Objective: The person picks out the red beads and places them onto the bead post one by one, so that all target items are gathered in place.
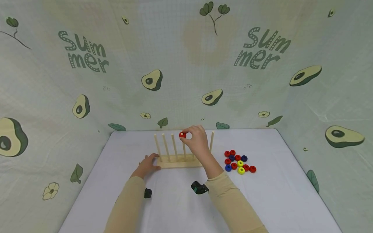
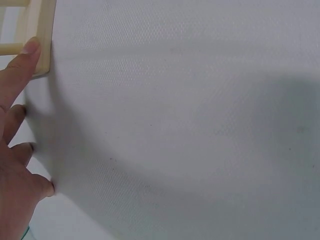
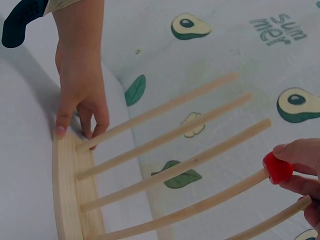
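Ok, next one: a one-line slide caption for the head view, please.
Right hand pinches a red ring at a peg top while left hand steadies the wooden peg rack.

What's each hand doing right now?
Left hand: open, fingers resting on the wooden peg rack base.
Right hand: pinching a red ring at a peg top.

"Summer" twice on backdrop cloth (image 1: 186, 64)

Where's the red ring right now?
In the head view the red ring is pinched by the right hand at the top of the fourth peg from the left of the wooden peg rack, left of the loose rings.
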`<action>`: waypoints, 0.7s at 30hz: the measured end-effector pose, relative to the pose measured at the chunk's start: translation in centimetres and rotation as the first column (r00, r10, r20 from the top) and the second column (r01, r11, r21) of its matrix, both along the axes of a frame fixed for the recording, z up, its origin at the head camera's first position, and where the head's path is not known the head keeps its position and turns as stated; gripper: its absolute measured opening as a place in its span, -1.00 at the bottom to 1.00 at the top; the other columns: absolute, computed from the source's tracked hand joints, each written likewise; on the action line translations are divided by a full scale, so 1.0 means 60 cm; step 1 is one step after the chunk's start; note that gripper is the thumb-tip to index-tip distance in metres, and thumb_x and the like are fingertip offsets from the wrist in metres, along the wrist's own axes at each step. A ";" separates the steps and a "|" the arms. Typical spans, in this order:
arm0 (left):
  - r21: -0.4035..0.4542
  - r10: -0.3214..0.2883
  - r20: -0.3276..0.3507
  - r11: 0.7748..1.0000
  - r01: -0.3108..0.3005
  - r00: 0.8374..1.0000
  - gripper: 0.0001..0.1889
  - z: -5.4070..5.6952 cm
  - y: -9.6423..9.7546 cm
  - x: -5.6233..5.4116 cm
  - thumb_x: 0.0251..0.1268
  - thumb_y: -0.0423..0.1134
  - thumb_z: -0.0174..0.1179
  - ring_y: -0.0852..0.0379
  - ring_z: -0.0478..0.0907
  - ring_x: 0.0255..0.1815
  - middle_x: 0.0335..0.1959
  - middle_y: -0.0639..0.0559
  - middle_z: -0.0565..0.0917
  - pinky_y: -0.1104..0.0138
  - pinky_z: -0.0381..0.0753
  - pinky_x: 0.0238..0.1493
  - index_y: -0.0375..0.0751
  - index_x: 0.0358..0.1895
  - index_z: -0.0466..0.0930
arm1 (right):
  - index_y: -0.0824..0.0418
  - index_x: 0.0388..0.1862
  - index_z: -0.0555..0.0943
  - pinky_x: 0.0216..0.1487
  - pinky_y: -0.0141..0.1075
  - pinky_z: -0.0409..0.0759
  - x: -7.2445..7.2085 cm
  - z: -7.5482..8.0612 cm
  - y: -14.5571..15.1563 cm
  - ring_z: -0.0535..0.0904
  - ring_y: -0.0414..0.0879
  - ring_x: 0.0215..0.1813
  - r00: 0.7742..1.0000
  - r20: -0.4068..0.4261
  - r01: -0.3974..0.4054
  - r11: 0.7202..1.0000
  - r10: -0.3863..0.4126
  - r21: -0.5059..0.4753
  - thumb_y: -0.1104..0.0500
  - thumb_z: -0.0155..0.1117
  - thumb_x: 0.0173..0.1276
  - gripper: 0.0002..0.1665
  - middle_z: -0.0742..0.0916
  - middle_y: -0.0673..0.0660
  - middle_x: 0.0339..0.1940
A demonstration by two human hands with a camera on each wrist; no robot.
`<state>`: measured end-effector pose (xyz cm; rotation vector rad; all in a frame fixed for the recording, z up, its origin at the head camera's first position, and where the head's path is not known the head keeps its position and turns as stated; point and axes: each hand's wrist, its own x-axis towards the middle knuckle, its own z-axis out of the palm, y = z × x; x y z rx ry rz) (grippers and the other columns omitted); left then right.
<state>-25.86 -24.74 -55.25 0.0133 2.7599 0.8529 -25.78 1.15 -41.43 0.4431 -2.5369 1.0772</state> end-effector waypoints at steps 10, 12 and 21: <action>-0.016 0.015 0.013 1.000 -0.015 1.000 -0.36 -0.001 0.002 0.000 0.13 -0.23 0.42 -0.47 -0.13 0.45 0.42 -0.37 0.23 -0.42 -0.17 0.23 -0.21 0.29 0.39 | 0.17 -0.18 0.77 -0.03 -0.17 0.42 0.002 0.002 0.002 0.45 -0.03 -0.08 1.000 0.019 -0.008 0.999 0.007 0.034 0.15 0.53 0.15 -0.76 0.75 0.03 -0.21; -0.021 0.013 0.015 1.000 -0.013 1.000 -0.37 -0.002 0.002 0.000 0.14 -0.23 0.42 -0.47 -0.13 0.45 0.42 -0.37 0.22 -0.42 -0.17 0.23 -0.21 0.29 0.39 | 0.17 -0.18 0.76 -0.02 -0.17 0.42 0.003 0.002 0.002 0.45 -0.02 -0.08 1.000 0.016 -0.009 0.999 0.008 0.041 0.15 0.53 0.15 -0.75 0.75 0.03 -0.20; -0.018 -0.005 -0.002 1.000 0.005 1.000 -0.36 -0.004 0.000 -0.002 0.11 -0.23 0.44 -0.48 -0.12 0.44 0.41 -0.37 0.24 -0.45 -0.14 0.20 -0.20 0.28 0.39 | 0.17 -0.15 0.76 -0.01 -0.17 0.43 0.004 0.004 0.001 0.47 -0.02 -0.06 1.000 0.024 -0.002 0.997 0.000 0.080 0.14 0.53 0.15 -0.72 0.76 0.03 -0.19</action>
